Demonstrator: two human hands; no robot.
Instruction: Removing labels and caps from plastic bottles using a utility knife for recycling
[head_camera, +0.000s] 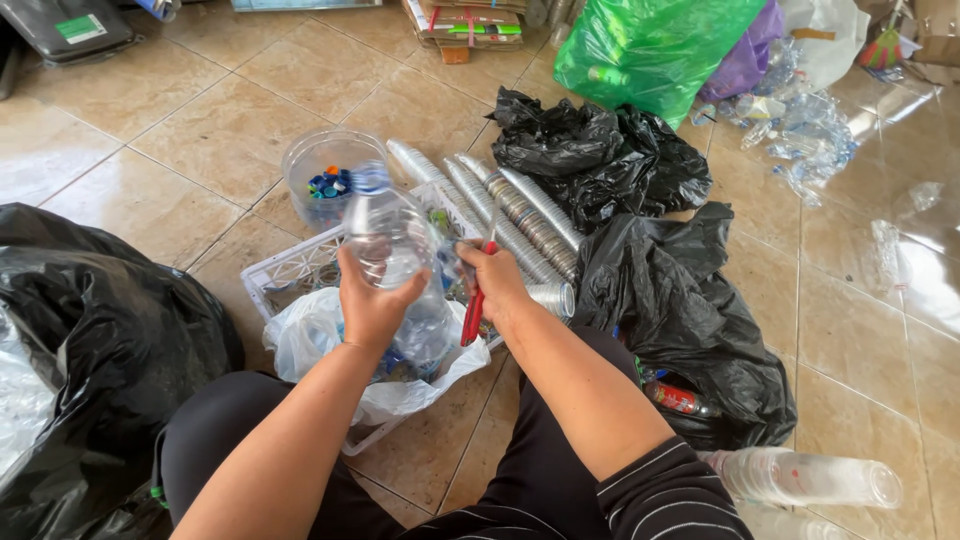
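My left hand grips a clear plastic bottle with a blue cap, held upright over a white plastic crate. My right hand holds a red-handled cutter, its blade pointing up beside the bottle. A white plastic bag with clear plastic in it lies in the crate under my hands. Behind the crate stands a clear round tub holding several coloured bottle caps.
Stacks of clear cups lie behind the crate. Black bags sit at left, at right and behind. A green bag stands at the back. Nested cups lie by my right knee.
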